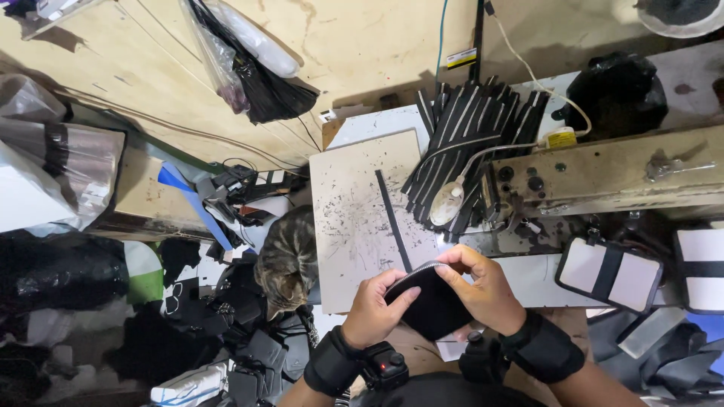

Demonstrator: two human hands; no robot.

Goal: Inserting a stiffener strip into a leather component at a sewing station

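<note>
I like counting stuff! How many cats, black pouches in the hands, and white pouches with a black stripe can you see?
Tabby cat: 1
Black zippered pouch, held by left hand and right hand: 1
White pouches with a black stripe: 2
Total: 4

— What labels show at the bench?
— A yellow-and-black label [461, 58] on the back wall; a small yellow tag [561, 138] on the white cable beside the sewing machine [603, 173]
— Packages?
— A white printed packet [188, 386], bottom left
</note>
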